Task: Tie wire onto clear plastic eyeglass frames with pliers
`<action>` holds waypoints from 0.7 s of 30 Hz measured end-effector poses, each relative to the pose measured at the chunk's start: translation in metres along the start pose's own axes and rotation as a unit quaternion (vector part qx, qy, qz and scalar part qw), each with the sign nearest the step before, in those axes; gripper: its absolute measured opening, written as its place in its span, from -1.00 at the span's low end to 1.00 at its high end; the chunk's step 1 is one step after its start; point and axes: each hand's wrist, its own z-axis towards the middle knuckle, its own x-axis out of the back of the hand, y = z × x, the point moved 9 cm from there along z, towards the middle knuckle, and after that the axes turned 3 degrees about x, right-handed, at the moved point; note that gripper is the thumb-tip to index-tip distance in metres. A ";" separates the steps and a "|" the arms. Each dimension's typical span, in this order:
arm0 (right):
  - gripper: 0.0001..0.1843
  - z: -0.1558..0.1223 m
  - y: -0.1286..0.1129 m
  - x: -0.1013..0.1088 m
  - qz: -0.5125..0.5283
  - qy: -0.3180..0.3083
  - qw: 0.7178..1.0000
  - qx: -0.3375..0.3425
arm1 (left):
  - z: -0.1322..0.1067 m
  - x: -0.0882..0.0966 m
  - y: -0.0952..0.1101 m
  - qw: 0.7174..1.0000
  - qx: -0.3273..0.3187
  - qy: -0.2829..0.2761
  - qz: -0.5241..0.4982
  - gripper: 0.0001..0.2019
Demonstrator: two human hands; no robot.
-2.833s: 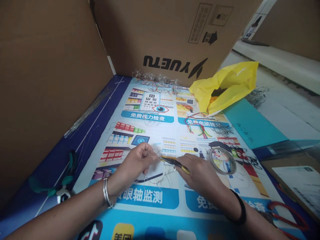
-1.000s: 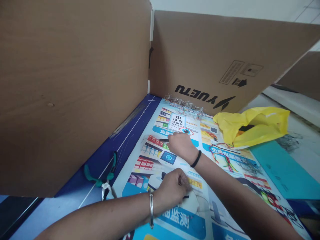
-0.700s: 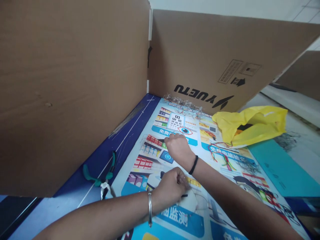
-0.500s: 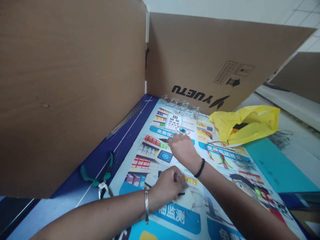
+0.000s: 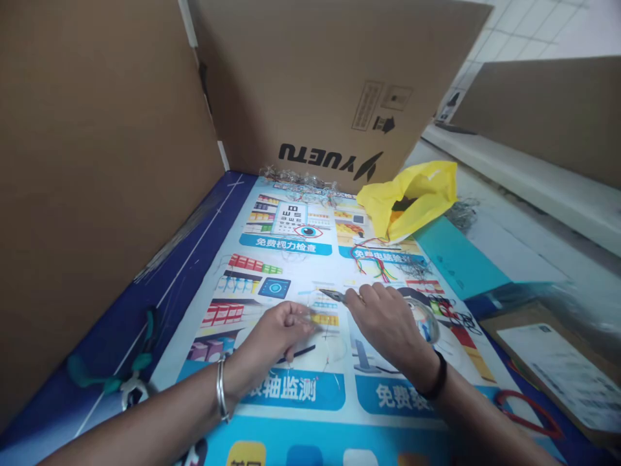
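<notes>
Two bare hands work above a printed sheet (image 5: 310,266). The left hand (image 5: 272,330), a silver bangle (image 5: 221,388) at its wrist, is pinched, thumb against fingers, on what appears to be a piece of fine wire (image 5: 326,340) that trails over the print. The right hand (image 5: 385,323) is clenched around slim pliers (image 5: 332,295), their tip just beyond the left fingers and apparently clear of the wire.

The work looks to be midway: the piece is in hand, its thin strands loose and spread, none visibly trimmed or set down. Farther out, coloured cords (image 5: 383,268) and a dark wire tangle (image 5: 414,266) lie on the sheet, near a yellow bag (image 5: 412,194). Straight wires (image 5: 174,243) run along the left cardboard wall, and a clear, glinting heap (image 5: 301,178) lines the back; whether it holds finished pieces or spare stock cannot be told.

Much is hard to read. The wire blurs into the print, its shape and any beads too faint to make out. The right hand covers most of the pliers' handles and part of a tape roll (image 5: 430,321); the bag's contents are in shadow, and both forearms are cut off by the frame.
</notes>
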 end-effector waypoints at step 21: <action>-0.89 -0.014 -0.003 -0.005 0.056 -0.013 0.998 -0.028 | 0.003 0.003 -0.006 0.999 0.037 0.009 0.013 -0.84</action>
